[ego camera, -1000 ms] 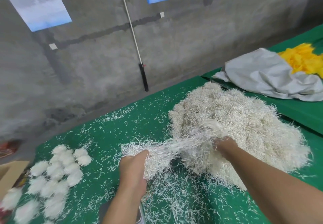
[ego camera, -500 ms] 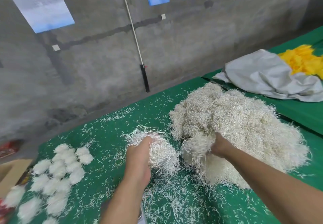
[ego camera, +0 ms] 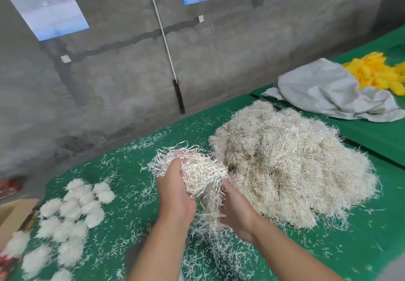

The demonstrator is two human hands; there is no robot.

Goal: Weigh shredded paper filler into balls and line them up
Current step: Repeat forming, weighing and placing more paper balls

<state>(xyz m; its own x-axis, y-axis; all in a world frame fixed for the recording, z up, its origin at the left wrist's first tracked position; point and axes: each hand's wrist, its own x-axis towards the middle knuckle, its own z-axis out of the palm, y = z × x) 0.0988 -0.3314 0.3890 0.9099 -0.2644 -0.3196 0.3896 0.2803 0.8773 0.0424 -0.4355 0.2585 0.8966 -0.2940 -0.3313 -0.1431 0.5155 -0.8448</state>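
Observation:
A big heap of cream shredded paper filler lies on the green table at centre right. In front of it I hold a clump of filler between both hands, above the table. My left hand grips the clump from the left, fingers curled into it. My right hand cups it from below right, with strands hanging down between the palms. Several finished white balls lie in rows at the left of the table.
Loose paper strands litter the green cloth around my arms. A cardboard box sits at the left edge. A grey cloth and yellow material lie on the far right table. A concrete wall with a leaning pole stands behind.
The clump came free of the heap in my left hand. My right hand left the heap and joined under the clump. Both hands lifted it together.

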